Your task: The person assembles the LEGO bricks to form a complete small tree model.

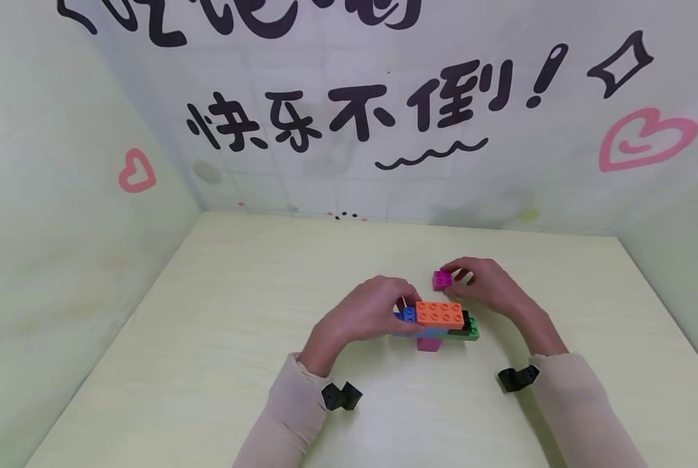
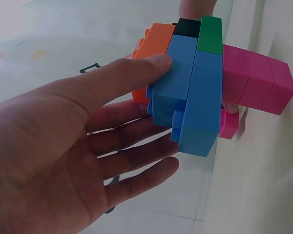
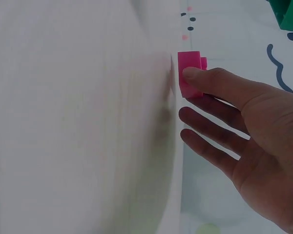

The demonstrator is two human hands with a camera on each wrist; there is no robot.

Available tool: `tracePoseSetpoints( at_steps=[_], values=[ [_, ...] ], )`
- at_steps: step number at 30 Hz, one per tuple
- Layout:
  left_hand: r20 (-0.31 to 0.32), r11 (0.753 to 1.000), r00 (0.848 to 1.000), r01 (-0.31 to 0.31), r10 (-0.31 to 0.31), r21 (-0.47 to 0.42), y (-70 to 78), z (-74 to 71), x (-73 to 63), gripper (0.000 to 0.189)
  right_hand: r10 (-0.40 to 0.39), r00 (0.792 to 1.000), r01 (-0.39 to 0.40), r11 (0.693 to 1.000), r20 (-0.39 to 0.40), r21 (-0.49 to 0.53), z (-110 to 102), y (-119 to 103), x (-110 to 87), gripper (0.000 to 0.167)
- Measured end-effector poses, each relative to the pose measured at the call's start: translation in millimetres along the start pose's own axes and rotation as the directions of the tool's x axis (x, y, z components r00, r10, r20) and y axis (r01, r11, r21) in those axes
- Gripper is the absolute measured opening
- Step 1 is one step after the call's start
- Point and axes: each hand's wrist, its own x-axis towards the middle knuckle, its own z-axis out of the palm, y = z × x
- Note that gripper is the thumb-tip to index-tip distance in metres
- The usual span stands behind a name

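Note:
My left hand [image 1: 369,309] grips a build of toy building bricks, its thumb pressing a blue brick [image 2: 178,83] in the left wrist view. An orange brick [image 1: 439,312] tops the build. Below sit blue, black [image 2: 187,28] and green [image 2: 210,36] bricks, with a stacked pink column [image 2: 259,78] as the lowest part. Just beyond the build, my right hand [image 1: 486,283] pinches a small pink brick [image 3: 188,59] between thumb and index finger. Its other fingers stretch out below the brick in the right wrist view. Whether this brick touches the table is unclear.
Both hands work over a pale wooden table [image 1: 238,292]. A white printed backdrop [image 1: 325,188] with black lettering rises behind it, and plain panels close in the left and right sides. Small black devices [image 1: 342,395] are worn at both wrists.

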Motion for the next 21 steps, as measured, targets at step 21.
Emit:
tracePoseSetpoints(
  at_steps=[21],
  values=[
    [-0.002,1.0,1.0,-0.001,0.001,0.028,1.4,3.1,0.9,0.036,-0.348,0.918,0.355,0.935,-0.192,0.003,-42,-77,-69.3,0.047]
  ],
)
